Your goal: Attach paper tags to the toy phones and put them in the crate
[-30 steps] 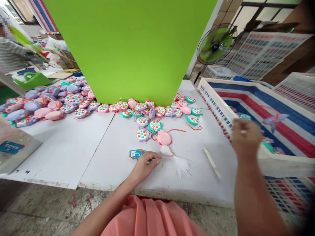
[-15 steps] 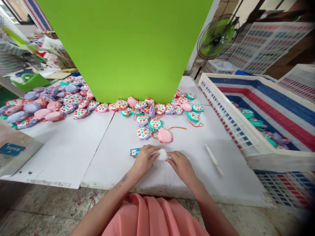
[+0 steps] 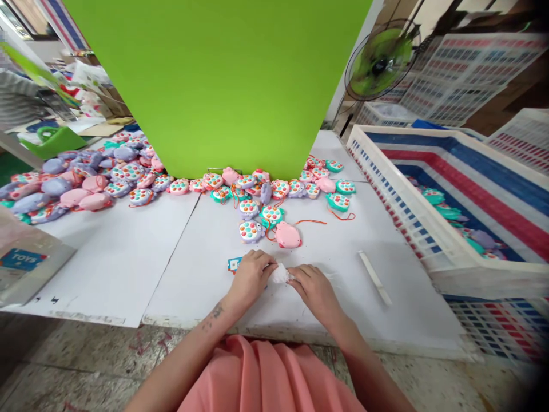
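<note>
Between my two hands, low over the white tabletop, is a small crumpled white wad (image 3: 281, 274); whether it is tissue or thin plastic I cannot tell. The fingers of my left hand (image 3: 252, 274) pinch its left side. At its right side, my right hand (image 3: 314, 286) has its fingertips closed on it. A blue printed card (image 3: 234, 264) lies partly hidden under my left hand. Just beyond the hands rest a pink animal-shaped toy (image 3: 288, 235), face down, a purple one (image 3: 250, 231) with coloured buttons and a green one (image 3: 271, 216).
A heap of similar toys (image 3: 90, 177) covers the table's left back. Behind stands a tall green panel (image 3: 231, 86). A white strip (image 3: 374, 278) lies to the right, beside a white crate (image 3: 463, 274) holding more toys. A "TOYS" package (image 3: 26, 260) is at left; a fan (image 3: 380, 66) stands behind.
Both hands have shifted slightly, and the white wad between them sits a little further left and looks smaller. The toys and card lie as before.
</note>
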Demonstrator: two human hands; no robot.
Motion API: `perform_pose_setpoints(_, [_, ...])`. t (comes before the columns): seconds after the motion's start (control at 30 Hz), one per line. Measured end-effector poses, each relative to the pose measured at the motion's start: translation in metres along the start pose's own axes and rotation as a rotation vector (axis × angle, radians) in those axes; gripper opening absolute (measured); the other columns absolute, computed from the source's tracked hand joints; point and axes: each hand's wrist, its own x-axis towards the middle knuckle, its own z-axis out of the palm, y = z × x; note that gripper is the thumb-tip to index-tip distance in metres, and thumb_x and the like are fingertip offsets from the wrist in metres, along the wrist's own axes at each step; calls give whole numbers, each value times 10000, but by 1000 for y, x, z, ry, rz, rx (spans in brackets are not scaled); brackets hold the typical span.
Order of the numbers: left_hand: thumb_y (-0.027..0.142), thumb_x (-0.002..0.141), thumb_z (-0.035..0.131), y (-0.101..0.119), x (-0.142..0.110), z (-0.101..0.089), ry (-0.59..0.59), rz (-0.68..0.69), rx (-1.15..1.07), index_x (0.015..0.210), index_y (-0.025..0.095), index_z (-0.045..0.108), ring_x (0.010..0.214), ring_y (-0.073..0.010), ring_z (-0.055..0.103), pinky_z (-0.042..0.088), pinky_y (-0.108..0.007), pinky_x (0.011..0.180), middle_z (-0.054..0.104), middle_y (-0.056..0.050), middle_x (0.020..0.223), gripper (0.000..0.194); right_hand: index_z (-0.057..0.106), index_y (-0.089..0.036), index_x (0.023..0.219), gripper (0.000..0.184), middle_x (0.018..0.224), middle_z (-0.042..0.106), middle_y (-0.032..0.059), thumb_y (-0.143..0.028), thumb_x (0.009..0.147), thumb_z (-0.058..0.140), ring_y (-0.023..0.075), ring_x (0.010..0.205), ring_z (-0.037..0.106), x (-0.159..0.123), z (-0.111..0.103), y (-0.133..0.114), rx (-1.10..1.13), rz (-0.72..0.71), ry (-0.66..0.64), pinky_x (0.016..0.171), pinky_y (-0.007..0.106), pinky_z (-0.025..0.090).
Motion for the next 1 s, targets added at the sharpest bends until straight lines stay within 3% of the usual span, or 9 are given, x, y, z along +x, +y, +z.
perform_pose_setpoints(0.27, [150, 881, 391, -9, 6, -37, 272, -179, -91, 827, 187, 477, 773, -157, 514, 417, -282, 705, 512, -35, 864, 108, 631, -169, 1003, 163, 909, 665, 86, -200, 871, 538, 246, 841, 586, -10, 14, 35, -29, 99, -31, 743, 411, 459])
perform_pose_setpoints(0.37, [151, 877, 406, -4, 5, -46, 200, -117, -149, 818, 185, 480, 775, -149, 508, 414, -272, 708, 520, -29, 850, 100, 600, -188, 1138, 286, 1110, 629, 115, -256, 868, 537, 287, 1021, 542, -8, 4, 32, 115, 149, 51, 858, 482, 427])
perform_pose_setpoints(0.43, [143, 878, 413, 4, 3, -44, 82, -35, -171, 821, 183, 491, 774, -145, 504, 414, -270, 711, 527, -25, 840, 104, 546, -213, 1227, 346, 1238, 566, 107, -303, 900, 479, 270, 1143, 488, -3, -8, 20, 363, 166, 112, 954, 473, 387])
perform_pose_setpoints(0.5, [144, 885, 416, 13, -1, -39, -29, 40, -177, 828, 181, 502, 789, -148, 507, 413, -272, 723, 536, -27, 843, 109, 493, -230, 1286, 376, 1262, 554, 93, -335, 940, 392, 226, 1165, 493, 3, -19, 4, 688, 189, 73, 985, 411, 388])
perform_pose_setpoints(0.6, [163, 903, 413, 23, -5, -34, -103, 97, -165, 836, 177, 511, 821, -155, 513, 412, -273, 741, 553, -35, 861, 120, 493, -215, 1283, 401, 1064, 658, 80, -376, 920, 441, 192, 970, 608, 10, -28, -17, 1025, 224, -132, 870, 345, 471])
perform_pose_setpoints(0.67, [171, 908, 413, 24, -7, -36, -99, 101, -158, 842, 177, 514, 831, -157, 514, 410, -271, 743, 556, -38, 868, 120, 578, -190, 1175, 358, 854, 687, 47, -366, 865, 537, 170, 785, 630, 12, -29, -24, 1085, 269, -246, 747, 304, 500])
perform_pose_setpoints(0.73, [175, 908, 416, 21, -8, -42, -79, 90, -167, 853, 176, 515, 828, -155, 512, 409, -268, 737, 551, -37, 868, 113, 655, -178, 1009, 253, 729, 669, 23, -343, 840, 566, 149, 687, 611, 11, -28, -23, 1078, 323, -280, 669, 270, 491])
perform_pose_setpoints(0.87, [182, 905, 414, 10, -10, -57, -24, 26, -204, 854, 171, 517, 777, -141, 508, 405, -260, 707, 538, -29, 844, 116, 693, -186, 904, 240, 694, 659, 21, -359, 858, 534, 141, 678, 601, 8, -26, -7, 1061, 386, -123, 668, 260, 477])
perform_pose_setpoints(1.0, [208, 903, 422, 7, -13, -63, -59, 2, -276, 848, 169, 525, 751, -129, 512, 407, -248, 695, 548, -19, 820, 122, 695, -213, 836, 165, 742, 694, 19, -356, 755, 679, 148, 714, 624, 11, -24, 5, 1220, 547, 227, 718, 286, 486])
